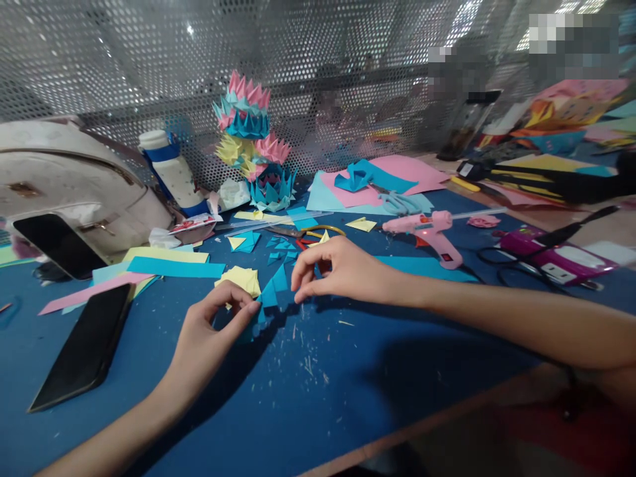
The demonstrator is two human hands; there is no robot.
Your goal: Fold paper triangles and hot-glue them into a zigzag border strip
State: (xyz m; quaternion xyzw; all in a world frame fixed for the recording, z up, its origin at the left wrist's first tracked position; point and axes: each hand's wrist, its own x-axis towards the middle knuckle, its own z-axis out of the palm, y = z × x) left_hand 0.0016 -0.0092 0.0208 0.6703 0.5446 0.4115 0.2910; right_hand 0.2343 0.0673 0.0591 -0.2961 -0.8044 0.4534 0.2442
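Black phone (82, 351) nearest on the desk (278, 417); left hand (205, 328) pinching folded blue paper (271, 293), its long axis slanting away rightward; right hand (342, 268) close beside, curled, grip unclear; yellow papers (248, 279) crowd behind, then pink glue gun (431, 232), light-blue scissors (396, 203).

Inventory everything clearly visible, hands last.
Mesh panel: 1, grey, behind
Bag: 1, cream, far left
Bottle: 1, white, beside bag
Phones: 2, black, left
Stacked paper flowers: several, multicoloured, back
Paper sheets: several, pink and blue, back
Scissors: 1, light blue, near sheets
Yellow-handled tool: 1, yellow, centre
Glue gun: 1, pink, right
Power strip: 1, purple, right
Paper strips: several, yellow, blue, pink, left
Folded pieces: many, blue and yellow, centre
Table: 1, blue, beneath
Left hand: 1, bare, at folded pieces
Right hand: 1, bare, centre
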